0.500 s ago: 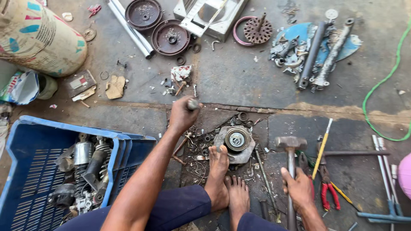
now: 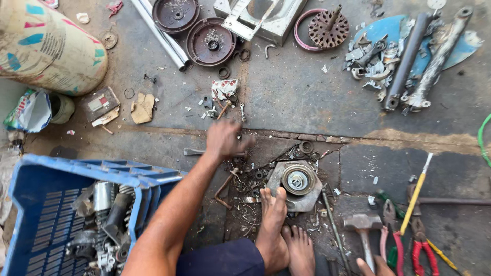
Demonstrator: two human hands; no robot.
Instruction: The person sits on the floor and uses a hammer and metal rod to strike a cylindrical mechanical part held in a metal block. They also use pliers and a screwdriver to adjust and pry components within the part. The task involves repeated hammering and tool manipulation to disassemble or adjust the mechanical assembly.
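Left hand (image 2: 223,139) reaching out over the greasy floor, blurred, fingers curling loosely around something small and dark at the fingertips; not possible to tell what, or whether truly clenched. Hovering just above a scatter of small rings and washers (image 2: 302,151), near a flat metal bar (image 2: 197,152). Right hand (image 2: 376,267) showing only as fingertips at the bottom edge, lying just beside the hammer (image 2: 363,227); grip impossible to judge. Pinning the round metal motor part (image 2: 296,181) under the toes of one bare foot (image 2: 273,220). Lying to the right: red-handled pliers (image 2: 420,240) and a yellow screwdriver (image 2: 415,197). Sitting at the left: a blue crate (image 2: 36,204) holding metal parts.
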